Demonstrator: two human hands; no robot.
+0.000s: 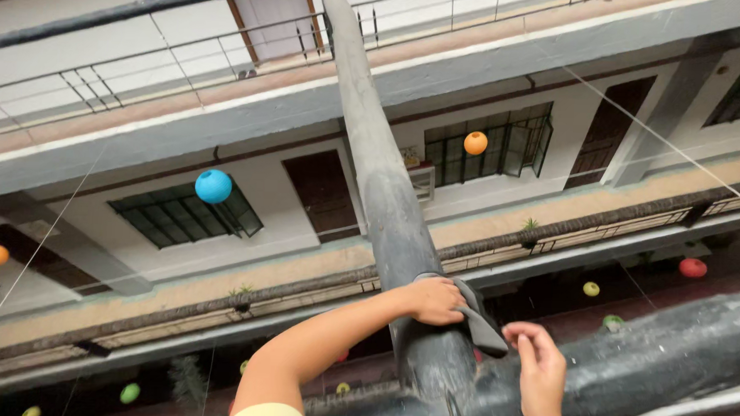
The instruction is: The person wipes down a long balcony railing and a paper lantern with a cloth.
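A thick dark grey pipe [387, 192] rises from the bottom centre up through the view. A grey strap or band [475, 321] wraps around it low down. My left hand [434, 301] presses on the band against the pipe, fingers curled over it. My right hand [536, 367] is just right of the pipe, fingers pinched near the band's loose end; whether it grips it is unclear. A second fat dark pipe [671, 354] runs off to the right below my hands.
Beyond is a building courtyard with balconies and a metal railing [143, 65], dark doors and barred windows. Coloured balls hang on strings: blue ball [214, 186], orange ball [475, 143], red ball [693, 268]. Thin wires cross the space.
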